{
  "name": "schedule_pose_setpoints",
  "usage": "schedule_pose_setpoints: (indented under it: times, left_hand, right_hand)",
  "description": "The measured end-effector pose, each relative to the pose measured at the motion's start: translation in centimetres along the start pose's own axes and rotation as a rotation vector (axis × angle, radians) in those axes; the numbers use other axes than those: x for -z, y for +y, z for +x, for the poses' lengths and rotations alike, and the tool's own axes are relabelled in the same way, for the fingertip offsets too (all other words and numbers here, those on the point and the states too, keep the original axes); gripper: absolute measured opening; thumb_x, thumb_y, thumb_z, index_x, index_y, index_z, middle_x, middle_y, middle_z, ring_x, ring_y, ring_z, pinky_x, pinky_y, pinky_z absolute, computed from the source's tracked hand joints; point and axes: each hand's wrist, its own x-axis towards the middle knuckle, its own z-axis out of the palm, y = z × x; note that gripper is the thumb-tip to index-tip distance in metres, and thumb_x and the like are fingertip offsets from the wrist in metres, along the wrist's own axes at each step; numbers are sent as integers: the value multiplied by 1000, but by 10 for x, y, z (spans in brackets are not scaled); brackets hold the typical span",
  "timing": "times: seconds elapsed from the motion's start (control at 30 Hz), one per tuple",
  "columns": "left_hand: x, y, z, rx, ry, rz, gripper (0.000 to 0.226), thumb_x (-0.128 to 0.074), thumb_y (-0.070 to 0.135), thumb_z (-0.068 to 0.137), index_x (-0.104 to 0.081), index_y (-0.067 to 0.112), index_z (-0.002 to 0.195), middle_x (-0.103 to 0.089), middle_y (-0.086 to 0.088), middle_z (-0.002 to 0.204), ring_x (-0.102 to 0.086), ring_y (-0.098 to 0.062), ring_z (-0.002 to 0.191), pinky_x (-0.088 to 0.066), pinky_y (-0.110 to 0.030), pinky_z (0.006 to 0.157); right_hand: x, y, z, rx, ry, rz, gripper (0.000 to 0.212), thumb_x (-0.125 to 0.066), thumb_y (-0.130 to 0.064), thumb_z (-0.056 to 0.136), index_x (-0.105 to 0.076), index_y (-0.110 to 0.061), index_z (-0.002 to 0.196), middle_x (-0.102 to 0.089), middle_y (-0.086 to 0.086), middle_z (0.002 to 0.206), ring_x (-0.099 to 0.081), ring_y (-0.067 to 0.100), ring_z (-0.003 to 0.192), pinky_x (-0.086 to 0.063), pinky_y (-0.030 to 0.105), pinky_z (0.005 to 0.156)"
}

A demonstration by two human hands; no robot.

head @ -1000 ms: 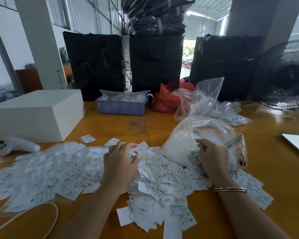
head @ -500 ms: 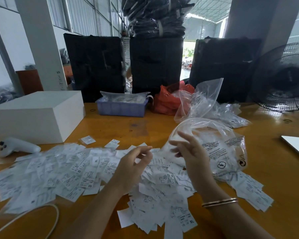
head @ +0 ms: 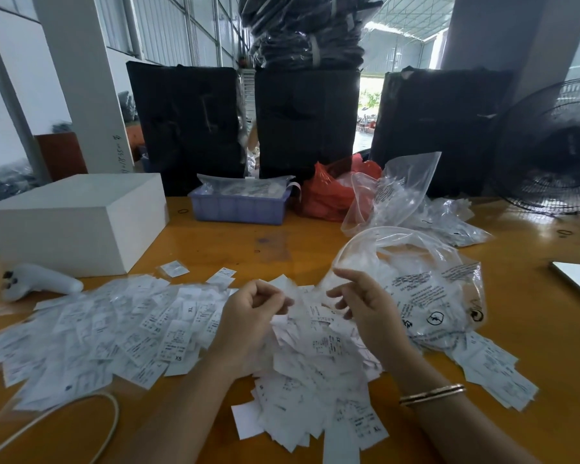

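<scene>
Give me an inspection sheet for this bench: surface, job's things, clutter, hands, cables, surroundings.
Surface: orange wooden table, glossy, near half covered by labels.
Job's things: paper size labels in a loose spread pile; clear plastic bag with printed warnings, mouth raised open, on the pile's right side.
Clutter: white box; white handheld controller; lilac tray of bagged items; red plastic bag; spare clear bags.
Hands: left hand pinches a few labels; right hand appears to pinch the bag's mouth rim.
Cables: white cable looping at the near left corner.
Surroundings: black wrapped bundles behind the table; black fan at right.
</scene>
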Motion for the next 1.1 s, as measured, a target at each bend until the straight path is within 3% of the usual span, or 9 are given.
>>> schedule_pose_setpoints:
  times: [0.07, 0.17, 0.27, 0.37, 0.5, 0.6, 0.7, 0.83, 1.1]
  left_hand:
    - [1, 1, 0, 5, 48, 2, 6, -62, 10, 89, -63, 15, 85, -73, 8, 75, -67, 0, 68, -46, -7, 55]
    - [2, 1, 0, -1, 82, 55, 12, -61, 10, 89, -65, 20, 83, -71, 7, 75, -62, 4, 64, -45, -7, 56]
    - [3, 0, 0, -23, 96, 120, 12, -63, 18, 89, -67, 27, 82, -69, 10, 78, -60, 6, 68, -44, -6, 55]
    - [4, 1, -1, -25, 101, 110, 10, -64, 27, 88, -69, 30, 80, -69, 6, 73, -57, 2, 62, -44, -10, 54]
    - [4, 2, -1, -33, 81, 107, 8, -67, 30, 86, -69, 28, 79, -69, 14, 73, -61, 6, 67, -44, -5, 55]
    - [3, 2, -3, -74, 55, 89, 4, -69, 27, 84, -69, 25, 81, -72, 13, 79, -67, 0, 78, -49, -9, 65]
    - [2, 3, -6, -176, 44, 179, 7, -71, 23, 83, -67, 26, 79, -71, 14, 76, -67, -3, 75, -53, -15, 68]
    - [0, 4, -11, -323, 15, 356, 13, -73, 20, 83, -65, 29, 77, -65, 17, 67, -61, 5, 70, -45, -7, 60]
    - [-1, 4, -12, -377, 1, 410, 8, -72, 22, 83, -67, 27, 80, -64, 18, 71, -60, 5, 73, -45, -7, 62]
  right_hand:
    - [8, -2, 1, 30, -149, -333, 24, -49, -13, 96, -62, -24, 114, -68, -9, 94, -59, -7, 68, -44, 7, 57]
    - [11, -6, 3, 90, -451, -723, 29, -55, -29, 93, -61, -28, 121, -60, -13, 113, -52, 0, 93, -38, 8, 74]
    - [10, -10, 2, 48, -596, -799, 38, -61, -47, 85, -61, -32, 121, -52, -14, 115, -46, 6, 103, -39, 24, 88]
    - [12, -12, 3, 41, -621, -819, 33, -64, -47, 82, -63, -34, 113, -45, -17, 108, -43, 4, 101, -37, 27, 91]
    - [10, -12, 1, 63, -574, -740, 13, -66, -35, 84, -55, -36, 90, -52, -15, 100, -51, 7, 94, -44, 22, 83]
    - [13, -12, 0, 52, -480, -580, 20, -67, -27, 85, -51, -35, 75, -56, -15, 83, -53, 1, 79, -43, 13, 67]
    - [20, -16, 2, -35, -271, -145, 17, -70, -15, 82, -57, -22, 74, -61, -8, 68, -55, -1, 63, -45, 14, 60]
    - [23, -21, 3, -61, -65, 382, 19, -66, 1, 81, -58, -16, 86, -65, 0, 67, -59, 12, 61, -46, 19, 56]
    - [-4, -19, -6, 112, -67, 231, 24, -62, 6, 84, -56, -16, 93, -71, -6, 82, -69, 13, 69, -51, 17, 62]
